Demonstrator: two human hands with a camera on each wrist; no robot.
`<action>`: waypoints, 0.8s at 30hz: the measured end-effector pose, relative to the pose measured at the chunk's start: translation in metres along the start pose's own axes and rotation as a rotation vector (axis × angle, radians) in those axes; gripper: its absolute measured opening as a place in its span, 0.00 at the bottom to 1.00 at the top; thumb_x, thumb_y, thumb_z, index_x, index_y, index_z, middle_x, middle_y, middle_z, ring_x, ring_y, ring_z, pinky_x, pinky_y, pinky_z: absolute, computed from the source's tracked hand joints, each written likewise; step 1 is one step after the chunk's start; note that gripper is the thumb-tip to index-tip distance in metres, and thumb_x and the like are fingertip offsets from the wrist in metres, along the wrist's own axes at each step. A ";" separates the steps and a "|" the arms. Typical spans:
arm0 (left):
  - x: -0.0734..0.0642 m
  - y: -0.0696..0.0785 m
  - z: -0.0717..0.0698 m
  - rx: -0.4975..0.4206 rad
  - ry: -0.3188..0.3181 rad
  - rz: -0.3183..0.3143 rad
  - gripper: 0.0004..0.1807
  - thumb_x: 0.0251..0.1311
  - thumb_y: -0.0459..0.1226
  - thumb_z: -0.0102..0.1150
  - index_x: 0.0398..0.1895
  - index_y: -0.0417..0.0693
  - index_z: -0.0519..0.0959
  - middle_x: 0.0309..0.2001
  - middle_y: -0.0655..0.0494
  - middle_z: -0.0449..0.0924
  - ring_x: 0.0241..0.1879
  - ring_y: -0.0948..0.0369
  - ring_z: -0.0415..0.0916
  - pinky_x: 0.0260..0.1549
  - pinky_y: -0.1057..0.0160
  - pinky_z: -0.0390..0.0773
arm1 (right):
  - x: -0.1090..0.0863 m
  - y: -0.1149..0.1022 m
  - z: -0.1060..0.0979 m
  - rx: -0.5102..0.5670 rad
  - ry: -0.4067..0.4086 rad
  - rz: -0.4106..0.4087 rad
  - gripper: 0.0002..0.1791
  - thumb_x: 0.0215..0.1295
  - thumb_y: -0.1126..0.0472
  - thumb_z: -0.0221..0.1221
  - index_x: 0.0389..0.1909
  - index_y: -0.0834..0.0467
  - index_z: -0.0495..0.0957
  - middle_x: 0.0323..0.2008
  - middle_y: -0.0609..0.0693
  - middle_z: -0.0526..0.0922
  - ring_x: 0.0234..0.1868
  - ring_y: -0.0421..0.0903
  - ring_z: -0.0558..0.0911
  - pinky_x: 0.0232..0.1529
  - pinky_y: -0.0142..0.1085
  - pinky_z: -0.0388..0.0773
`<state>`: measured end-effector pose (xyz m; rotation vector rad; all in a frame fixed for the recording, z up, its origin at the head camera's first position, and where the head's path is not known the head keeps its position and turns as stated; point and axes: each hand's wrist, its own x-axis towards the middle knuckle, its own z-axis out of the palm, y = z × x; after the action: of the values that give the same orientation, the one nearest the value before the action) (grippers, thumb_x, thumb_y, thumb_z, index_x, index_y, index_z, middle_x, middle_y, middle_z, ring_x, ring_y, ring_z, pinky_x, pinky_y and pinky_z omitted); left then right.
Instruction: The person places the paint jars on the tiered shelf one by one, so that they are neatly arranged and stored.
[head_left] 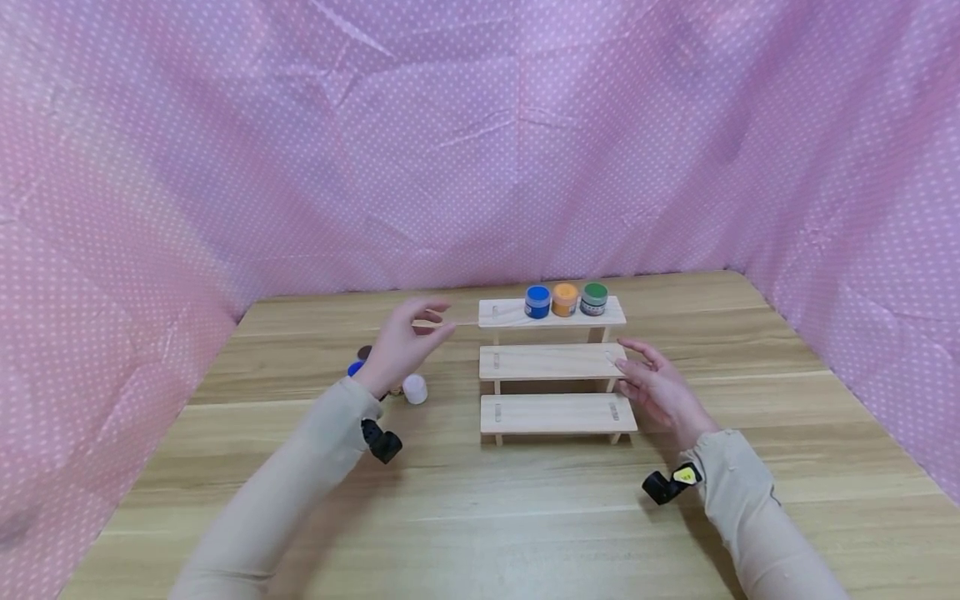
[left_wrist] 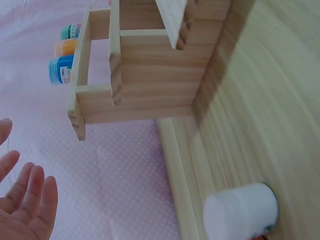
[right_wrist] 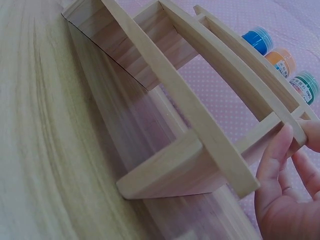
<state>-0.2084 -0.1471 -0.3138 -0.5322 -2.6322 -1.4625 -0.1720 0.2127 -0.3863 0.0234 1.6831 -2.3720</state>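
Note:
A three-tier wooden step shelf (head_left: 555,362) stands on the table. Along its top tier sit a blue paint jar (head_left: 537,303), an orange paint jar (head_left: 565,301) and a green paint jar (head_left: 593,300). My right hand (head_left: 660,387) pinches the right end of the middle tier, the thumb (right_wrist: 281,137) against the board in the right wrist view. My left hand (head_left: 401,343) is raised left of the shelf with nothing in its loosely spread fingers (left_wrist: 47,202). Beneath it stands a white jar (head_left: 415,390); other jars are partly hidden by the hand and wrist.
A dark-lidded jar (head_left: 364,353) and another blue jar (head_left: 356,367) peek out left of the left wrist. Pink dotted cloth (head_left: 480,167) hangs behind and at both sides of the wooden table (head_left: 480,517).

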 end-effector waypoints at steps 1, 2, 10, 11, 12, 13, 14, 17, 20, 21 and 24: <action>-0.002 -0.001 -0.001 0.013 0.002 -0.001 0.21 0.59 0.41 0.60 0.55 0.45 0.74 0.55 0.49 0.73 0.53 0.52 0.72 0.52 0.54 0.76 | 0.000 0.000 0.000 -0.003 -0.002 -0.001 0.19 0.66 0.65 0.53 0.55 0.49 0.64 0.31 0.40 0.78 0.26 0.31 0.76 0.32 0.22 0.78; -0.003 -0.003 -0.002 0.027 0.002 0.002 0.21 0.59 0.41 0.60 0.55 0.45 0.74 0.55 0.48 0.73 0.53 0.52 0.72 0.52 0.54 0.76 | 0.000 0.000 0.000 -0.006 0.000 0.001 0.19 0.66 0.65 0.53 0.55 0.48 0.65 0.31 0.40 0.78 0.26 0.31 0.76 0.32 0.22 0.78; -0.016 -0.015 -0.006 0.063 0.003 -0.006 0.21 0.58 0.39 0.60 0.54 0.42 0.74 0.54 0.45 0.74 0.52 0.52 0.73 0.51 0.51 0.77 | -0.001 0.000 0.000 0.015 -0.007 0.002 0.15 0.66 0.66 0.53 0.48 0.43 0.69 0.30 0.40 0.80 0.27 0.32 0.77 0.31 0.22 0.78; -0.017 -0.017 -0.006 0.064 0.001 -0.011 0.21 0.58 0.39 0.60 0.54 0.42 0.74 0.54 0.45 0.74 0.52 0.52 0.72 0.51 0.51 0.76 | -0.001 0.001 0.000 0.020 -0.011 -0.003 0.15 0.66 0.66 0.52 0.47 0.43 0.70 0.30 0.41 0.80 0.27 0.32 0.77 0.31 0.22 0.78; -0.019 -0.020 -0.006 0.069 -0.001 -0.017 0.21 0.58 0.39 0.60 0.54 0.42 0.74 0.54 0.45 0.74 0.52 0.52 0.72 0.51 0.51 0.76 | -0.001 0.001 0.000 0.024 -0.013 -0.006 0.15 0.66 0.66 0.52 0.47 0.43 0.70 0.30 0.41 0.80 0.26 0.32 0.77 0.31 0.22 0.78; -0.021 -0.022 -0.006 0.075 -0.005 -0.021 0.21 0.58 0.39 0.60 0.54 0.41 0.74 0.54 0.44 0.74 0.52 0.51 0.72 0.51 0.50 0.76 | -0.001 0.002 -0.001 0.024 -0.014 -0.009 0.15 0.66 0.66 0.52 0.47 0.43 0.71 0.30 0.40 0.80 0.26 0.32 0.77 0.31 0.22 0.78; -0.023 -0.025 -0.006 0.082 -0.010 -0.029 0.21 0.58 0.39 0.60 0.54 0.41 0.74 0.54 0.44 0.75 0.52 0.51 0.72 0.52 0.50 0.76 | -0.001 0.003 -0.001 0.024 -0.010 -0.011 0.15 0.66 0.66 0.52 0.48 0.44 0.70 0.30 0.40 0.80 0.26 0.32 0.77 0.31 0.22 0.78; -0.028 -0.034 -0.005 0.098 -0.017 -0.039 0.22 0.58 0.39 0.60 0.55 0.41 0.73 0.54 0.44 0.75 0.53 0.51 0.72 0.52 0.49 0.76 | 0.000 0.004 -0.002 0.011 -0.006 -0.013 0.16 0.66 0.66 0.52 0.51 0.46 0.68 0.30 0.40 0.79 0.26 0.31 0.76 0.31 0.22 0.78; -0.033 -0.041 -0.004 0.112 -0.020 -0.040 0.22 0.58 0.39 0.60 0.55 0.40 0.73 0.54 0.43 0.74 0.53 0.50 0.72 0.51 0.48 0.76 | 0.000 0.004 -0.002 0.005 -0.004 -0.017 0.18 0.66 0.65 0.53 0.54 0.48 0.66 0.30 0.40 0.79 0.26 0.31 0.76 0.31 0.21 0.78; -0.035 -0.042 -0.004 0.111 -0.018 -0.041 0.22 0.58 0.39 0.61 0.55 0.40 0.73 0.54 0.42 0.74 0.53 0.49 0.72 0.51 0.48 0.76 | 0.001 0.004 -0.002 0.002 -0.005 -0.019 0.18 0.66 0.65 0.53 0.53 0.47 0.66 0.30 0.40 0.79 0.26 0.31 0.76 0.31 0.21 0.78; -0.038 -0.046 -0.005 0.118 -0.018 -0.038 0.22 0.58 0.38 0.60 0.55 0.39 0.73 0.53 0.41 0.74 0.52 0.47 0.72 0.51 0.47 0.75 | 0.000 0.004 -0.002 0.006 -0.007 -0.024 0.16 0.66 0.65 0.53 0.50 0.45 0.69 0.30 0.40 0.79 0.27 0.31 0.76 0.31 0.22 0.78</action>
<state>-0.1886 -0.1831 -0.3575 -0.4888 -2.7354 -1.3072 -0.1718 0.2133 -0.3905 -0.0038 1.6832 -2.3915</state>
